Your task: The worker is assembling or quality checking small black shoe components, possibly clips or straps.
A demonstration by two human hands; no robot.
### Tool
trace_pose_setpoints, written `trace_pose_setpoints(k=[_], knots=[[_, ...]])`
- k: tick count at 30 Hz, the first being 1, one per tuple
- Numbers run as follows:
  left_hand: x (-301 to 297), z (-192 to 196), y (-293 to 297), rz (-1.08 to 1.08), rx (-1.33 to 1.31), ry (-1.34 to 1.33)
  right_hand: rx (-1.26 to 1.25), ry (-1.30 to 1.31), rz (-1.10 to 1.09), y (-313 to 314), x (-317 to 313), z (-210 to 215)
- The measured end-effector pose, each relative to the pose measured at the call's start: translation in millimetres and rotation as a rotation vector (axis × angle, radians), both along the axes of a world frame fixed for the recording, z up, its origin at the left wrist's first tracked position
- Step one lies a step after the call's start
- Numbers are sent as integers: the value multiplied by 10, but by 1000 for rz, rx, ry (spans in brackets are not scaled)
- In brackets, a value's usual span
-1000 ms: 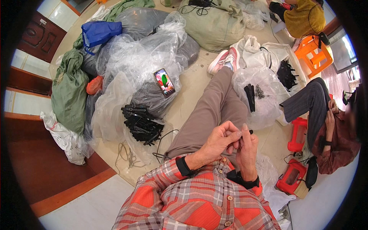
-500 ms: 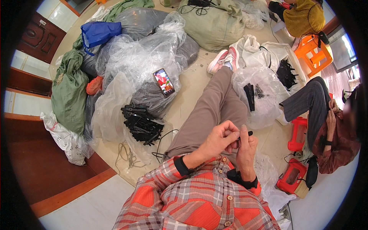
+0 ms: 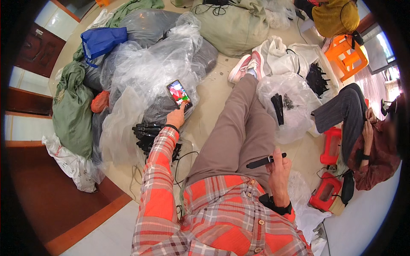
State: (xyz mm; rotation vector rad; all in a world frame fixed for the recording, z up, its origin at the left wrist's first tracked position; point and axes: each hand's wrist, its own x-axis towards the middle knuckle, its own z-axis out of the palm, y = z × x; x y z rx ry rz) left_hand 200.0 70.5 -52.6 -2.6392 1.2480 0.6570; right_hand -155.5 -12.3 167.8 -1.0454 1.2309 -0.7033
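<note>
The fingers of the left hand (image 3: 176, 116) are mostly curled in, with one fingertip stretched out to touch the lower edge of a smartphone (image 3: 179, 94) whose screen is lit in bright colours; the phone leans on a heap of clear plastic bags (image 3: 149, 72) at about ten o'clock from the person's lap. The right hand (image 3: 278, 168) rests over the right thigh, its fingers pinching a slim black rod-shaped part (image 3: 265, 161) that lies nearly level and points toward nine o'clock. Just below the left wrist, at eight o'clock from the phone, lies a pile of black parts (image 3: 147, 134) with thin cables trailing on the floor (image 3: 209, 102). At one o'clock from the right hand a clear bag (image 3: 290, 106) holds a few more black pieces and small metal bits. A green sack (image 3: 70, 106) and a blue bag (image 3: 102, 40) sit at the far left, around nine to ten o'clock. At three o'clock another person (image 3: 371, 145) sits near red plastic stools (image 3: 331, 145), and an orange stool (image 3: 346, 57) stands at one o'clock.
</note>
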Motion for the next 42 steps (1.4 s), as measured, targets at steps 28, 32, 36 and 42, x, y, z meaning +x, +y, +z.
trace_pose_setpoints(k=[28,32,36,42], knots=[[597,-85,-49,205,-283,-82,67,70,52,-81,349,-59],[436,-245,51,69,-117,51,46,110,54,-71,333,-73],[308,-308,26,-1,5,132,54,61,50,-76,321,-79],[262,-281,-32,-66,51,106,62,62,44,-84,343,-70]])
